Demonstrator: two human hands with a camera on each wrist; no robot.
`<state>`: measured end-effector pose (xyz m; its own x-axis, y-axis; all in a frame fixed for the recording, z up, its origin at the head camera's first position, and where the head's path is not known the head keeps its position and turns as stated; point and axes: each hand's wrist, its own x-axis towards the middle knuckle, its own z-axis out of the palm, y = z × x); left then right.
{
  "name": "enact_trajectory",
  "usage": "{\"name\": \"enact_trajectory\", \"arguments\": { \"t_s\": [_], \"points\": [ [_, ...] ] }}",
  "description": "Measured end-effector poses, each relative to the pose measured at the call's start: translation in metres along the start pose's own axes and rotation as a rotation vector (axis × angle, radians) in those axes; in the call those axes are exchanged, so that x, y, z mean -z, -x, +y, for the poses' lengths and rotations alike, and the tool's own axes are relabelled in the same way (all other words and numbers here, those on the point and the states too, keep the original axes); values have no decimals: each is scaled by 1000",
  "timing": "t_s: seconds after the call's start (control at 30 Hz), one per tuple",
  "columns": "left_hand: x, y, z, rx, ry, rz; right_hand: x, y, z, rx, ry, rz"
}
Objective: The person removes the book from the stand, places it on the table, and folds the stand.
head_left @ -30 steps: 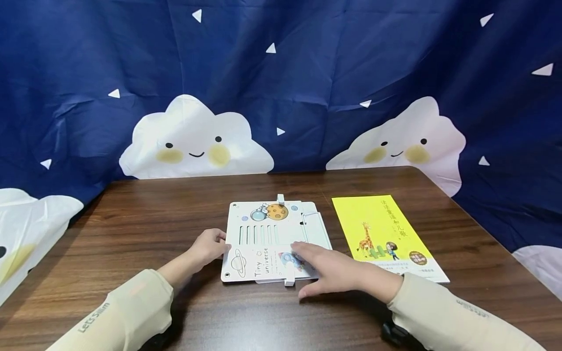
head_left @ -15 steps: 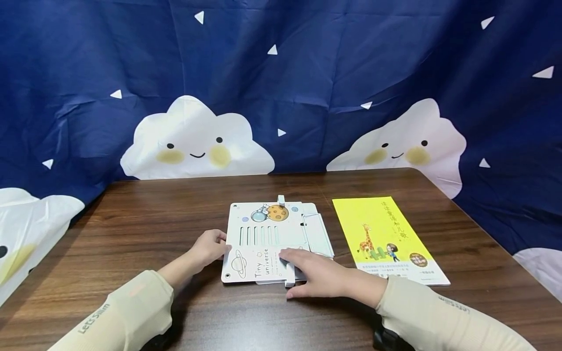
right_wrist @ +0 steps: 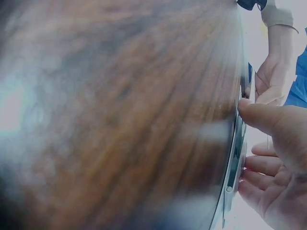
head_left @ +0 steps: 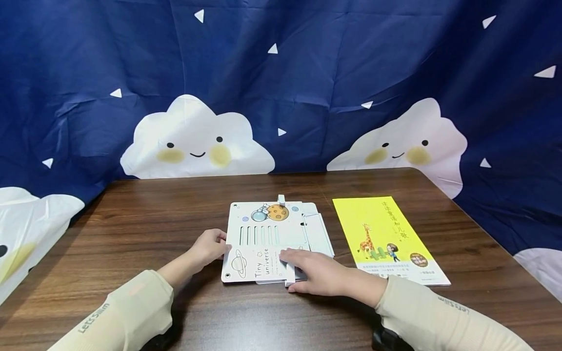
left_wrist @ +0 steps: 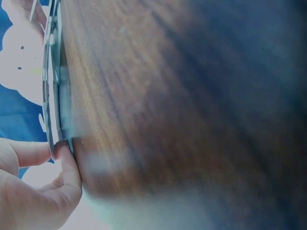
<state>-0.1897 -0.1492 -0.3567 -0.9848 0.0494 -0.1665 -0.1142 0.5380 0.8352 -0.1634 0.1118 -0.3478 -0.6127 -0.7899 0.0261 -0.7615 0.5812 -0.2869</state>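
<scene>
A flat white book stand (head_left: 259, 237) printed "Tiny universe" lies folded on the brown table. At its left edge my left hand (head_left: 212, 246) pinches the board between thumb and finger; the left wrist view shows the pinch on the thin edge (left_wrist: 51, 100). My right hand (head_left: 318, 273) rests over the near right part, fingers stretched across the panel. Its thumb (right_wrist: 256, 112) touches the near edge beside a white page clip (head_left: 290, 275). The hand covers part of that clip and the printed picture under it. A second clip (head_left: 281, 199) sits at the far edge.
A yellow book (head_left: 371, 219) with a giraffe and a child on its cover lies to the right of the stand. The brown table (head_left: 153, 214) reaches back to a blue curtain (head_left: 298, 73) with smiling clouds.
My right hand has moved left across the stand onto the near clip, and its thumb has drawn in to the edge. My left hand keeps its pinch in the same place.
</scene>
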Motion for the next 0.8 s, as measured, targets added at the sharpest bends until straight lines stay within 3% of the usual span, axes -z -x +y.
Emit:
{"name": "enact_trajectory", "arguments": {
  "t_s": [0.47, 0.8],
  "points": [
    [2, 3, 0, -41, 16, -20, 1, -4, -1, 9, 64, 13],
    [1, 2, 2, 3, 4, -5, 0, -6, 0, 5, 77, 37]
  ]
}}
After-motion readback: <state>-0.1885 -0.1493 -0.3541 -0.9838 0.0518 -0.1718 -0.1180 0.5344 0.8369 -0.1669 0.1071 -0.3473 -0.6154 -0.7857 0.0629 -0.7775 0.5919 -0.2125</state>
